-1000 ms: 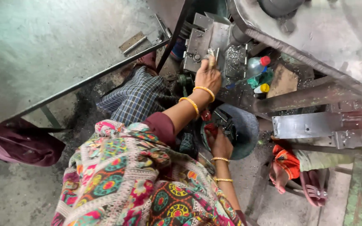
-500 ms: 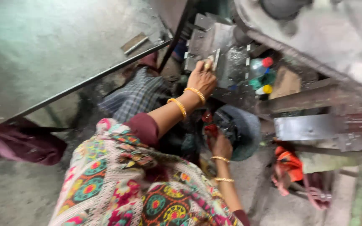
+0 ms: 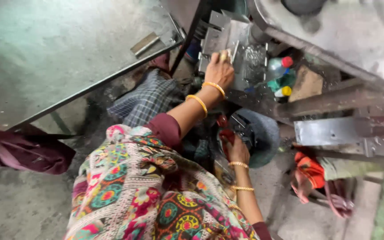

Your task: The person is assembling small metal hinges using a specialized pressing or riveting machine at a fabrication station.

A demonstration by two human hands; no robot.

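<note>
A stack of flat grey metal plates (image 3: 227, 38) stands at the top of the view, just under the edge of a big grey machine body (image 3: 347, 35), and the left hand (image 3: 220, 71) rests against the front of that stack with its fingers curled over the edge of one plate, grasping it. That arm wears two gold bangles (image 3: 205, 95) above a dark red sleeve. Lower down, the right hand (image 3: 238, 150) lies against a round dark grey metal part (image 3: 263, 133) and a red-handled tool (image 3: 226, 133) (whether the fingers close on the tool cannot be told, as they are turned away from the camera). It, too, wears thin gold bangles. Just right of the plates lie a few small plastic bottles (image 3: 281, 73), one with a red cap and one with a yellow cap. A bright flat steel piece (image 3: 334, 131) sits on a rusty frame at the right. On the left spreads a grey metal table (image 3: 58, 49) with a small metal bar (image 3: 144, 43) lying on it. A checked cloth (image 3: 150, 98) lies beneath the reaching arm, and a patterned shawl (image 3: 138, 191) fills the foreground.
</note>
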